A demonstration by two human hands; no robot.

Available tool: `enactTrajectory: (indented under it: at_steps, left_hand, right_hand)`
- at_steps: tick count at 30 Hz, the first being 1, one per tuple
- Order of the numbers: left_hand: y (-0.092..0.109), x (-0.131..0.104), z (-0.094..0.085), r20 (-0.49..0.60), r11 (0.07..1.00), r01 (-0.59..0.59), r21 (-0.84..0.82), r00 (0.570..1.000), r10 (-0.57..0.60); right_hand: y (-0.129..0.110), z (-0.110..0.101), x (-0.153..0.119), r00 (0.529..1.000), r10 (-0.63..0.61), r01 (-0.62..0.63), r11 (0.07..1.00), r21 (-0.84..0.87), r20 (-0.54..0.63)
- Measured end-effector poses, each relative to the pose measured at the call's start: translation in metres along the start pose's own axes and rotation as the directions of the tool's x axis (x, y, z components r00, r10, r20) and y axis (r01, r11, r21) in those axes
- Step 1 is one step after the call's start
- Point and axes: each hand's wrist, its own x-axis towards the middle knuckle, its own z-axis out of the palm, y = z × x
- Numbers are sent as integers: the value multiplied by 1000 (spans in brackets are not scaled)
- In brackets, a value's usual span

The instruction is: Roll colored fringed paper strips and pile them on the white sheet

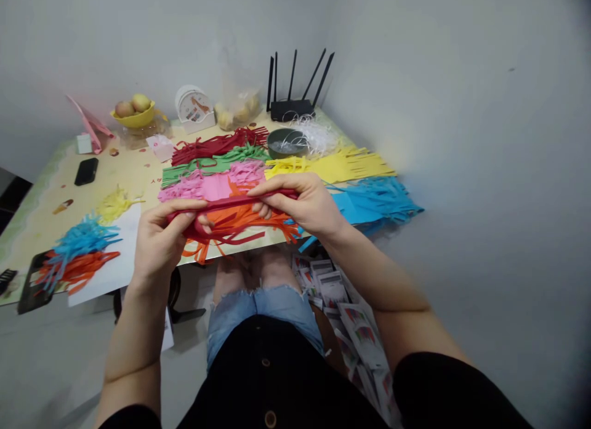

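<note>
A dark red fringed paper strip (227, 203) is stretched between my two hands above the near table edge. My left hand (170, 226) pinches its left end, with loose red strands hanging below. At the other end, my right hand (295, 201) grips the rolled part between thumb and fingers. Orange fringed paper (244, 218) lies directly beneath. Behind it are stacks of pink (215, 186), green (217, 161) and dark red fringed paper (219, 144). Yellow (346, 164) and blue fringed paper (373, 201) lie to the right of my right hand.
On the left, yellow (115, 204), blue (85, 237) and orange tassels (78, 269) lie near a white sheet (117, 250) and a phone (86, 171). A dark bowl (284, 144), black router (292, 110) and fruit bowl (136, 116) stand behind. Packets (360, 330) fill the space below right.
</note>
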Motion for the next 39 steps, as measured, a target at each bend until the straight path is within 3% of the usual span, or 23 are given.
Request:
enactTrajectory:
  at_steps: [5, 8, 11, 15, 20, 22, 25, 28, 31, 35, 39]
  left_hand:
    - [-1, 1, 5, -33, 997, -60, -54, 998, 58]
    - [-4, 0, 3, 11, 993, -111, -27, 994, 111]
    - [-8, -3, -2, 40, 973, -169, 159, 986, 164]
    - [-11, -6, -5, 10, 844, -257, 470, 958, 286]
    - [-6, -7, -6, 141, 728, -330, 601, 940, 309]
    - [-3, -4, -6, 179, 728, -320, 606, 947, 267]
    - [-1, 0, -7, 190, 809, -238, 538, 969, 159]
    - [-2, 2, -9, 193, 927, -108, 359, 980, 39]
    - [-4, 1, -10, 175, 977, -30, 212, 985, -7]
    - [-7, -2, -11, 170, 976, -90, 198, 984, 56]
    - [0, -4, -10, 198, 910, -199, 365, 971, 133]
  right_hand:
    - [6, 2, 2, 999, 13, -10, 996, 92, -34]
    - [7, 2, 3, 1000, 3, -2, 997, 75, -9]
    - [4, 3, 1, 1000, -9, 8, 997, -82, -2]
    - [-4, 3, -4, 992, -127, 106, 903, -417, -24]
    - [-5, 2, -6, 985, -169, 123, 786, -605, -19]
    - [-4, 1, -6, 989, -146, 101, 789, -607, -25]
    - [-3, 0, -4, 997, -69, 46, 861, -506, -27]
    - [-2, -2, -2, 999, 44, -43, 948, -315, -3]
    - [-2, -5, 0, 993, 114, -105, 975, -194, 37]
    - [-3, -6, 1, 988, 148, -138, 974, -179, 46]
    - [-5, -4, 2, 995, 99, -96, 950, -296, -2]
